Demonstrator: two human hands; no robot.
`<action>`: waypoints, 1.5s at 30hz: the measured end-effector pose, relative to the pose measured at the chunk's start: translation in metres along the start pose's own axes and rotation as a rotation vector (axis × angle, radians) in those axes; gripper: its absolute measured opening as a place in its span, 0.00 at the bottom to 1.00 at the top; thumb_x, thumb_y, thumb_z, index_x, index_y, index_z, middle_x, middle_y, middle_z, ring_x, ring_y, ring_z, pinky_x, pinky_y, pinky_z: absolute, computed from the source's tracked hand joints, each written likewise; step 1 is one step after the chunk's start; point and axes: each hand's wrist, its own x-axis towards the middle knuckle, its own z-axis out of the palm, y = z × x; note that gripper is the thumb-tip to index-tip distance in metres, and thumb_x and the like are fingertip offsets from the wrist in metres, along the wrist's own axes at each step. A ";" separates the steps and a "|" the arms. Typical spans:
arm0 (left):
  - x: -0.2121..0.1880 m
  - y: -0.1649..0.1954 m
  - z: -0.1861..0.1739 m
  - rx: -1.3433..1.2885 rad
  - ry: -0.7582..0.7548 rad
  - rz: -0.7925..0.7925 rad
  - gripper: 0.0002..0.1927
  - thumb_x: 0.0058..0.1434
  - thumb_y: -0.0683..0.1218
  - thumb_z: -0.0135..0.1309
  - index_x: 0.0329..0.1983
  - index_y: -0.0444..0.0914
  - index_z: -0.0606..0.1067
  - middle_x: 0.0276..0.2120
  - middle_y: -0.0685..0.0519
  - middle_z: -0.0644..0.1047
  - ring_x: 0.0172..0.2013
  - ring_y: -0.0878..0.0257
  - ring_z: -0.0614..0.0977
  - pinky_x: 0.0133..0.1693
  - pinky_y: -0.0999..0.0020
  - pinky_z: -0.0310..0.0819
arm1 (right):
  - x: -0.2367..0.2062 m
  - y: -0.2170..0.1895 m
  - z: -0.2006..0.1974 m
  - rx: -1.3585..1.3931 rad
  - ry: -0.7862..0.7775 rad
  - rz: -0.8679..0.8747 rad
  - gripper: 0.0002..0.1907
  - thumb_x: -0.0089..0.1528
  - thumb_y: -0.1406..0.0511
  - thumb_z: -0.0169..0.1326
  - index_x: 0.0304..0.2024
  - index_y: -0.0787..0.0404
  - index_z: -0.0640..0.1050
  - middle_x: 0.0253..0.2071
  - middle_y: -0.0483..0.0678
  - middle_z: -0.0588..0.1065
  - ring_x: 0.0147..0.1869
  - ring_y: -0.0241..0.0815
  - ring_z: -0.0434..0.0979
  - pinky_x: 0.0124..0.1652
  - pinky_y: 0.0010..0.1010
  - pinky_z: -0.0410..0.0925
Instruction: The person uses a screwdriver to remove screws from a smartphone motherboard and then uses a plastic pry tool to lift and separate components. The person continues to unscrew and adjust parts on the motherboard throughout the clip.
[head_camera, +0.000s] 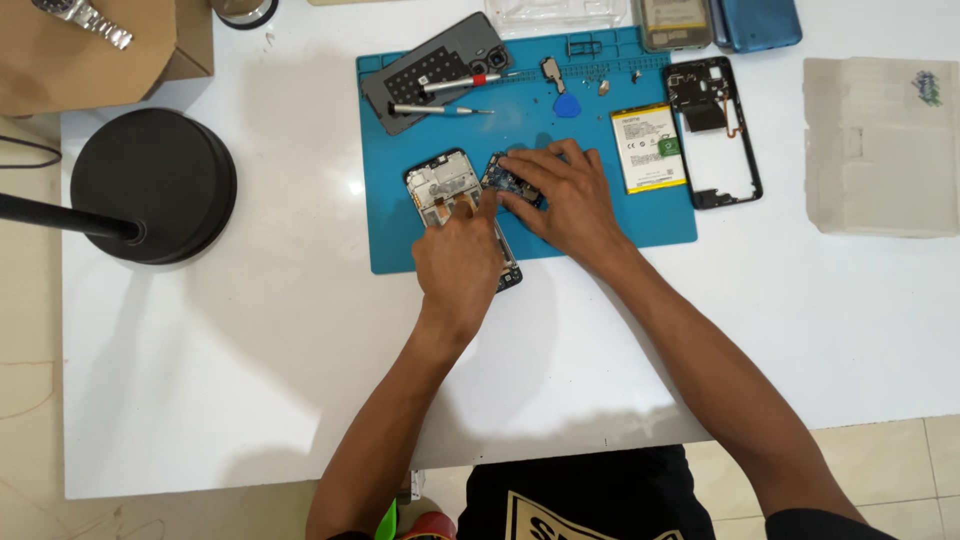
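Observation:
An opened phone body (440, 185) lies on a blue work mat (400, 230). My left hand (458, 262) rests on its lower half, index finger stretched toward a small blue circuit board (505, 180) beside it. My right hand (565, 195) lies flat over that board, fingers pressing on it. Whether the board is lifted or lying on the phone, I cannot tell.
On the mat lie a grey back cover (430, 70), two screwdrivers (445, 108), a blue pick (567, 105), a battery (648, 148) and a black phone frame (712, 130). A round black lamp base (155, 185) stands left, a pale block (880, 145) right, more phones (755, 22) at the top.

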 end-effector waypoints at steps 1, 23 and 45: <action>0.002 0.001 0.002 0.006 0.013 0.006 0.21 0.57 0.37 0.54 0.55 0.38 0.79 0.35 0.42 0.83 0.23 0.51 0.85 0.19 0.60 0.77 | 0.000 0.001 0.000 -0.001 -0.003 0.002 0.23 0.58 0.56 0.68 0.54 0.56 0.83 0.56 0.43 0.80 0.55 0.45 0.71 0.50 0.37 0.61; 0.002 0.003 -0.001 0.037 -0.032 -0.012 0.20 0.59 0.38 0.54 0.55 0.38 0.79 0.34 0.44 0.83 0.23 0.51 0.85 0.19 0.60 0.77 | -0.001 0.002 0.001 0.024 -0.025 0.022 0.23 0.59 0.57 0.68 0.55 0.55 0.83 0.57 0.42 0.79 0.55 0.44 0.71 0.50 0.37 0.62; 0.003 0.001 -0.004 0.049 -0.048 0.005 0.19 0.58 0.38 0.54 0.53 0.38 0.79 0.33 0.44 0.83 0.24 0.52 0.85 0.19 0.59 0.76 | -0.001 0.001 -0.001 0.022 -0.008 0.013 0.23 0.58 0.58 0.69 0.55 0.56 0.83 0.57 0.42 0.80 0.54 0.45 0.70 0.49 0.36 0.61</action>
